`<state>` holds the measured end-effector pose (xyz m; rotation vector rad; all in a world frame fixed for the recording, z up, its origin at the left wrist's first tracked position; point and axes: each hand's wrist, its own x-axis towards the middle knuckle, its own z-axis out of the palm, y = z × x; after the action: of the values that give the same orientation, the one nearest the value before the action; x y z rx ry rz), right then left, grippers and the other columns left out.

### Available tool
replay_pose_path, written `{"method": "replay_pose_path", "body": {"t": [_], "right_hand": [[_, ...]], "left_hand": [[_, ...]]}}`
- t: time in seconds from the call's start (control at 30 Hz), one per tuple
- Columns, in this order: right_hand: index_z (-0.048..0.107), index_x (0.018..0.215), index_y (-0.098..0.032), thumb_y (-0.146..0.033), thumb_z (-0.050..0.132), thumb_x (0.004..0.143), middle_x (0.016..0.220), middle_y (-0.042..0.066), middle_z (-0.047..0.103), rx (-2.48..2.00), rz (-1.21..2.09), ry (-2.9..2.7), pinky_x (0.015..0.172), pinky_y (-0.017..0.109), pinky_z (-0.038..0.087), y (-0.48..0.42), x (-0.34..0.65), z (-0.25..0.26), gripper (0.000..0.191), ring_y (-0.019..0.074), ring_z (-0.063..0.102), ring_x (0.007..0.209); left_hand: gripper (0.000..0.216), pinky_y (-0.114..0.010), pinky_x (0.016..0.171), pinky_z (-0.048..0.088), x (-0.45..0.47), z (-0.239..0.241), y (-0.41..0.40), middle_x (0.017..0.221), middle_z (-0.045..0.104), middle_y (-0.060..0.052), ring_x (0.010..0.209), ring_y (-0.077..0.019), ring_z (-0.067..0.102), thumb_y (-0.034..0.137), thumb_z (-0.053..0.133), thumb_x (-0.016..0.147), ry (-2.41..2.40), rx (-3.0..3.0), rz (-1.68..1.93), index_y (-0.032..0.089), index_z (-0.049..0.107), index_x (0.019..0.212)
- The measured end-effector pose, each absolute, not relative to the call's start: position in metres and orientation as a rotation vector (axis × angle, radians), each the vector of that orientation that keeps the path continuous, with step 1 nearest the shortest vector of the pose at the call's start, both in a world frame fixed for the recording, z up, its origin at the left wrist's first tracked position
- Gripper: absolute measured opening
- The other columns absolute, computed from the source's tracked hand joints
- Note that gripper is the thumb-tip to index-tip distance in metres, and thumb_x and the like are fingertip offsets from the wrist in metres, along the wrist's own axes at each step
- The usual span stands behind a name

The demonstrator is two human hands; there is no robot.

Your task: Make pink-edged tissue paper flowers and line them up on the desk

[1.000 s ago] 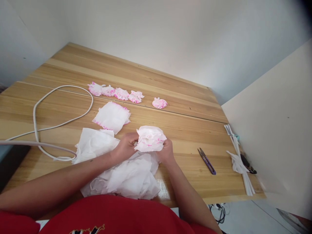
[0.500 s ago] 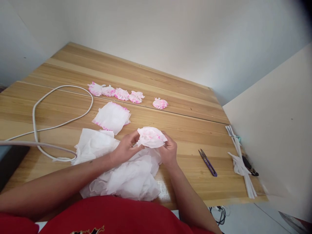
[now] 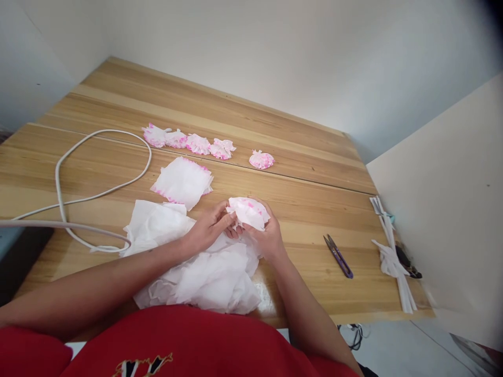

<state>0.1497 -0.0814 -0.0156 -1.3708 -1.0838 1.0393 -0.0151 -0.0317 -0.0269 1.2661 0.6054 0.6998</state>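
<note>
Your left hand (image 3: 206, 230) and right hand (image 3: 267, 238) are both closed on one pink-tinged paper flower (image 3: 248, 212), which you hold up near the middle of the frame. Your right hand cups it from the right, thumb in front and fingers behind; your left thumb and fingers pinch its left edge, though the paper hides part of that grip. Compared with half a second ago, you have tilted it so its right side dips, and your left fingers have curled in underneath. That looks like a change of grip to work the folds, with neither hand letting go.

No box or tray shows; the paper lies straight on the table (image 3: 302, 209). A loose white paper pile (image 3: 204, 283) spreads beneath your hands at lower centre, and a stack of pink-edged squares (image 3: 183, 180) sits just above it, left of centre. Four finished-looking flowers (image 3: 198, 144) line up at upper centre-left, with a single flower (image 3: 261, 159) apart to their right. You have snips (image 3: 338, 257) at lower right.
</note>
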Motion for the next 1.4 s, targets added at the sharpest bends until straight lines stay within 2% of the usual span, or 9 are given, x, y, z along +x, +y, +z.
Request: {"method": "replay_pose_path", "body": {"t": [0.13,0.33,0.4,0.53,0.67,0.87,1.07,1.23,1.4], "right_hand": [[0.067,0.097,-0.020,-0.041,0.070,0.077,0.083,0.001,0.069,-1.382,1.067,-0.903,0.064,0.024,0.048,-0.084,0.151,-0.015,0.029,0.0127,0.060,0.069],[0.068,0.082,-0.018,-0.043,0.069,0.078,0.073,-0.001,0.063,-1.365,0.982,-0.811,0.059,0.022,0.042,-0.082,0.153,-0.017,0.025,0.0100,0.053,0.062],[0.068,0.080,-0.018,-0.042,0.069,0.078,0.072,-0.002,0.063,-1.368,0.936,-0.815,0.059,0.022,0.042,-0.082,0.154,-0.018,0.024,0.0097,0.052,0.062],[0.069,0.082,-0.018,-0.042,0.069,0.078,0.074,-0.001,0.064,-1.380,0.881,-0.825,0.062,0.023,0.043,-0.083,0.154,-0.020,0.024,0.0108,0.053,0.064],[0.069,0.084,-0.018,-0.043,0.068,0.079,0.079,0.000,0.067,-1.388,0.881,-0.865,0.065,0.025,0.045,-0.083,0.153,-0.018,0.025,0.0127,0.057,0.069],[0.063,0.114,-0.023,-0.049,0.055,0.088,0.111,0.006,0.067,-1.216,0.991,-0.801,0.082,0.030,0.051,-0.079,0.155,-0.015,0.038,0.0192,0.063,0.100],[0.061,0.121,-0.025,-0.043,0.072,0.075,0.114,0.005,0.069,-1.267,1.310,-0.905,0.083,0.032,0.052,-0.078,0.163,-0.012,0.051,0.0220,0.064,0.102],[0.071,0.096,-0.019,-0.045,0.082,0.059,0.094,0.008,0.074,-1.191,1.621,-1.170,0.073,0.034,0.054,-0.084,0.159,-0.013,0.046,0.0262,0.067,0.092],[0.072,0.078,-0.019,-0.038,0.084,0.057,0.081,0.006,0.074,-1.344,1.527,-1.161,0.062,0.031,0.053,-0.085,0.154,-0.021,0.031,0.0223,0.067,0.076]], "left_hand": [[0.039,-0.027,0.062,0.056,-0.017,-0.023,-0.033,0.077,0.067,-0.004,0.064,-0.0157,0.068,0.051,0.042,0.095,0.619,1.311,0.672,0.014,0.051,0.099],[0.039,-0.028,0.073,0.055,-0.013,-0.021,-0.032,0.086,0.070,-0.006,0.076,-0.0161,0.068,0.042,0.061,0.086,0.612,1.241,0.604,0.013,0.053,0.112],[0.039,-0.028,0.074,0.054,-0.011,-0.023,-0.032,0.087,0.070,-0.007,0.077,-0.0156,0.068,0.039,0.067,0.082,0.632,1.207,0.585,0.013,0.057,0.108],[0.031,-0.026,0.072,0.053,-0.008,-0.027,-0.032,0.086,0.070,-0.006,0.075,-0.0140,0.067,0.039,0.071,0.077,0.655,1.150,0.579,0.012,0.065,0.090],[0.030,-0.025,0.067,0.052,-0.009,-0.027,-0.029,0.071,0.069,-0.003,0.066,-0.0127,0.065,0.039,0.075,0.073,0.672,1.088,0.568,0.011,0.066,0.079],[0.033,-0.022,0.057,0.048,-0.014,-0.022,-0.021,0.066,0.065,-0.003,0.058,-0.0111,0.062,0.042,0.073,0.075,0.546,0.821,0.546,0.011,0.063,0.073],[0.026,-0.020,0.046,0.040,-0.019,-0.020,-0.019,0.059,0.057,0.000,0.046,-0.0073,0.051,0.028,0.078,0.067,0.352,0.622,0.383,0.011,0.059,0.068],[0.025,-0.020,0.041,0.035,-0.024,-0.018,-0.021,0.057,0.055,-0.001,0.044,-0.0080,0.049,0.026,0.078,0.062,0.273,0.597,0.182,0.010,0.059,0.066],[0.028,-0.020,0.039,0.033,-0.026,-0.020,-0.021,0.052,0.052,0.000,0.040,-0.0081,0.049,0.030,0.078,0.063,0.260,0.626,0.107,0.010,0.058,0.063]]}}
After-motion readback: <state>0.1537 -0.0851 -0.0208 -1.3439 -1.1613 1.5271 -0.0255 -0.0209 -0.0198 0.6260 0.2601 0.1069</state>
